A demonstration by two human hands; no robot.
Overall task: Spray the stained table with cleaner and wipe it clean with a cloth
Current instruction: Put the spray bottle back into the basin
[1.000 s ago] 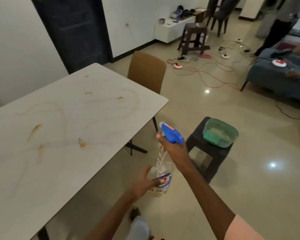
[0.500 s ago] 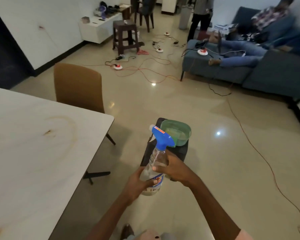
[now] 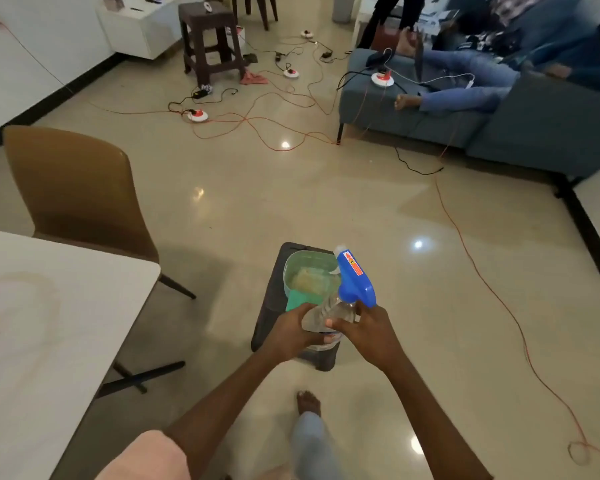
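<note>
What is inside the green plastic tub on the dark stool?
The translucent green plastic tub on the dark stool holds something pale yellowish, possibly a cloth. The blue-headed clear spray bottle, held by both hands, covers its near right side.

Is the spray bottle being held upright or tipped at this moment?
Tipped. The spray bottle leans with its blue head up and to the right, its clear body lower left, gripped by the left hand and right hand.

- Both arms are bare from the elbow down, with nothing on the wrists or fingers.
- A short pale pink sleeve (image 3: 149,455) covers the left upper arm.
- Light blue trouser leg (image 3: 310,445).
- Bare foot (image 3: 308,403).
</note>
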